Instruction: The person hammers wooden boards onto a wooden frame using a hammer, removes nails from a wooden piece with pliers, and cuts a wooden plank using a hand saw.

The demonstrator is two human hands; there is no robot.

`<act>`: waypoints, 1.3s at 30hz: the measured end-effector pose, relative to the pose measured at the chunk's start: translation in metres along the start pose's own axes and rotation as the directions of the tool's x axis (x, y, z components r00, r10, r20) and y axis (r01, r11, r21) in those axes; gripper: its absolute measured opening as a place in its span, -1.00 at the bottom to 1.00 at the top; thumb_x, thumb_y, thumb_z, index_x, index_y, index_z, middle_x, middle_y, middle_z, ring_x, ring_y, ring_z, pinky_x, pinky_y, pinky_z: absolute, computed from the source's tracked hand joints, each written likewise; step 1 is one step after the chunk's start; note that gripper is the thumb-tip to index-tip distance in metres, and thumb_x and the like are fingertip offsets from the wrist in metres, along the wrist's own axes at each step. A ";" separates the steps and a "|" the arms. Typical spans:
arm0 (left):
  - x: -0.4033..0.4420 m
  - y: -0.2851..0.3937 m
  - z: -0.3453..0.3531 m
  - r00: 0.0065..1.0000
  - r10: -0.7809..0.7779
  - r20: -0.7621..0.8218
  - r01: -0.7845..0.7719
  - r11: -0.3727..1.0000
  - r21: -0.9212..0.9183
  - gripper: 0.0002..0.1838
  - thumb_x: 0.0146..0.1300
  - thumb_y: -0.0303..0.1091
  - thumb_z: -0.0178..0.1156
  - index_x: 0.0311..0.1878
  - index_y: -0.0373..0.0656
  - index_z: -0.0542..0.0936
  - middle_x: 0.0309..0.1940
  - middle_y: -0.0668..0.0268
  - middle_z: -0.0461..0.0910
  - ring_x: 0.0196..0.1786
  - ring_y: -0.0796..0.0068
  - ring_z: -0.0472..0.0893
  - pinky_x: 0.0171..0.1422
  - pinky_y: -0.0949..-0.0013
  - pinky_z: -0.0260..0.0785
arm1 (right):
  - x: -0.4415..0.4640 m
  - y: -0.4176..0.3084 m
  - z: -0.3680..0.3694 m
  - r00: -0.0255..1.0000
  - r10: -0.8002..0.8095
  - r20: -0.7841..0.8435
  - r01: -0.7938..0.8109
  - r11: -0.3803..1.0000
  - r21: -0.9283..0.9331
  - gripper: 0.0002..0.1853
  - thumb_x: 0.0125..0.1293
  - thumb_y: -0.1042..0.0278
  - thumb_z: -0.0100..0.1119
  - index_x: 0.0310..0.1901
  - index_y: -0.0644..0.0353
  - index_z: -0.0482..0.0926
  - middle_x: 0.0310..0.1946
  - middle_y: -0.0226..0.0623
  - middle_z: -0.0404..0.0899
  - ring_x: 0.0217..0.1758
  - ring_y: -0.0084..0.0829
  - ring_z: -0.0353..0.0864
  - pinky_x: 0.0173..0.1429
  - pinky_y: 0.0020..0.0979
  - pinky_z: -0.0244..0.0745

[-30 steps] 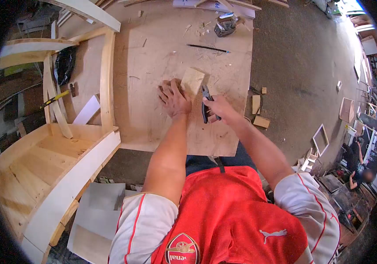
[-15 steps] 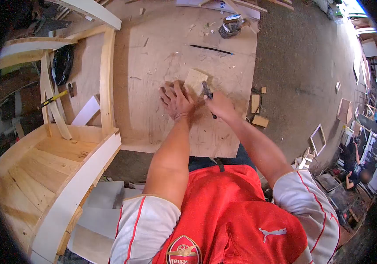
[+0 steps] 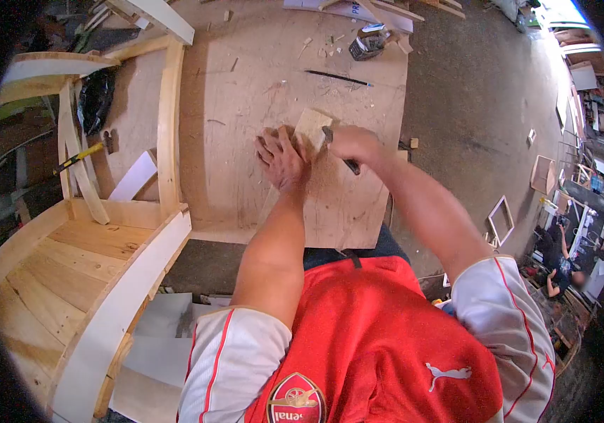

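On the plywood tabletop [image 3: 245,92] lies a small pale wood block [image 3: 311,125]. My left hand [image 3: 283,158] is flat beside the block's left side, fingers spread, fingertips near or on its edge. Wrapped round dark-handled pliers [image 3: 352,166] is my right hand [image 3: 355,145], at the block's right side. The jaws of the pliers meet the block's right edge; whether they grip anything there is too small to tell.
A wooden frame [image 3: 169,127] stands at the left, with a yellow-handled hammer [image 3: 83,155] near it. Beyond the block are a pencil [image 3: 339,77] and a dark container [image 3: 368,44]. Another person [image 3: 561,257] is far right.
My right hand has turned and tilted the pliers, and their jaws have come up to the block's right edge. My left hand has stayed beside the block.
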State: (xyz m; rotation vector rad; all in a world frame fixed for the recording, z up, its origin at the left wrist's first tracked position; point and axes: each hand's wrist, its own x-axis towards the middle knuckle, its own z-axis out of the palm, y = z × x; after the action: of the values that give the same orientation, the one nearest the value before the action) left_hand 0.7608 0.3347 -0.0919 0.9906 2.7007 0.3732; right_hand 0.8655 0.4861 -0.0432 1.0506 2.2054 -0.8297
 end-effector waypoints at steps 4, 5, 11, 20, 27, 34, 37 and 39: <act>0.000 0.001 -0.003 1.000 -0.001 0.018 0.002 1.000 -0.029 -0.40 0.56 0.16 -0.05 0.54 0.14 0.29 0.62 0.00 0.12 0.67 -0.26 -0.01 0.66 -0.30 -0.10 | -0.001 -0.032 -0.054 0.924 0.140 0.356 -0.165 0.986 0.039 -0.70 0.28 0.23 0.15 -0.25 0.37 0.63 -0.44 0.05 0.68 -0.48 -0.14 0.72 -0.43 -0.06 0.60; 0.000 0.001 -0.003 1.000 -0.002 0.017 0.002 1.000 -0.023 -0.40 0.56 0.16 -0.06 0.54 0.15 0.29 0.62 0.00 0.12 0.67 -0.26 0.00 0.66 -0.30 -0.10 | 0.008 -0.030 -0.048 0.890 0.232 0.394 -0.274 0.960 0.055 -0.74 0.25 0.27 0.18 -0.29 0.35 0.63 -0.46 0.01 0.67 -0.51 -0.19 0.70 -0.47 -0.08 0.58; 0.003 -0.002 0.004 0.999 -0.020 0.046 0.021 1.000 -0.021 -0.41 0.56 0.16 -0.07 0.53 0.17 0.30 0.63 0.01 0.10 0.68 -0.23 -0.02 0.67 -0.27 -0.11 | -0.019 -0.017 -0.030 0.959 0.157 0.237 -0.228 0.921 0.315 -0.79 0.09 0.39 0.40 -0.39 0.34 0.58 -0.54 -0.14 0.63 -0.57 -0.30 0.62 -0.50 -0.18 0.59; 0.002 0.001 0.004 0.999 -0.041 0.005 0.041 0.999 0.001 -0.41 0.52 0.15 -0.02 0.52 0.19 0.32 0.63 0.05 0.10 0.67 -0.19 0.01 0.66 -0.26 -0.09 | -0.035 0.021 0.022 0.946 0.011 0.323 -0.316 0.239 0.918 -0.81 0.17 0.54 0.37 -0.24 0.23 0.52 -0.49 -0.25 0.60 -0.56 -0.38 0.64 -0.50 -0.32 0.58; 0.004 0.000 0.005 0.999 -0.038 0.011 0.037 0.997 0.062 -0.39 0.52 0.18 -0.03 0.54 0.21 0.31 0.63 0.06 0.11 0.66 -0.20 0.03 0.62 -0.31 -0.04 | -0.037 0.017 0.017 0.915 -0.005 0.404 -0.401 0.121 0.908 -0.81 0.17 0.52 0.37 -0.28 0.24 0.51 -0.52 -0.24 0.57 -0.60 -0.35 0.60 -0.54 -0.31 0.54; 0.003 -0.005 0.009 1.000 0.000 0.006 -0.001 0.994 0.106 -0.37 0.53 0.19 -0.04 0.56 0.18 0.30 0.63 0.05 0.10 0.66 -0.22 0.02 0.61 -0.33 -0.05 | -0.042 0.004 0.003 0.874 0.050 0.484 -0.486 0.034 0.873 -0.87 0.22 0.50 0.32 -0.33 0.22 0.51 -0.52 -0.26 0.56 -0.58 -0.36 0.59 -0.54 -0.33 0.52; 0.003 -0.002 0.007 1.000 -0.017 0.014 0.016 0.997 0.071 -0.36 0.52 0.19 -0.03 0.56 0.16 0.31 0.63 0.00 0.10 0.66 -0.23 0.01 0.60 -0.35 -0.05 | -0.042 0.001 0.005 0.870 0.067 0.488 -0.489 -0.012 0.872 -0.88 0.24 0.49 0.32 -0.31 0.21 0.52 -0.50 -0.28 0.58 -0.56 -0.38 0.60 -0.50 -0.33 0.56; 0.004 -0.005 0.009 1.000 -0.005 0.018 0.003 0.998 0.058 -0.35 0.52 0.18 -0.02 0.56 0.15 0.31 0.62 -0.02 0.10 0.66 -0.24 0.01 0.60 -0.35 -0.04 | -0.040 0.006 0.009 0.873 0.024 0.488 -0.486 -0.045 0.873 -0.86 0.26 0.44 0.34 -0.27 0.22 0.54 -0.48 -0.31 0.60 -0.57 -0.40 0.62 -0.46 -0.30 0.62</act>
State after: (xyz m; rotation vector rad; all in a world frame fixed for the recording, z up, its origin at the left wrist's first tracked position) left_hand 0.7582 0.3351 -0.1023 0.9990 2.7108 0.2856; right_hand 0.8937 0.4634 -0.0231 1.6498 0.6330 -2.3313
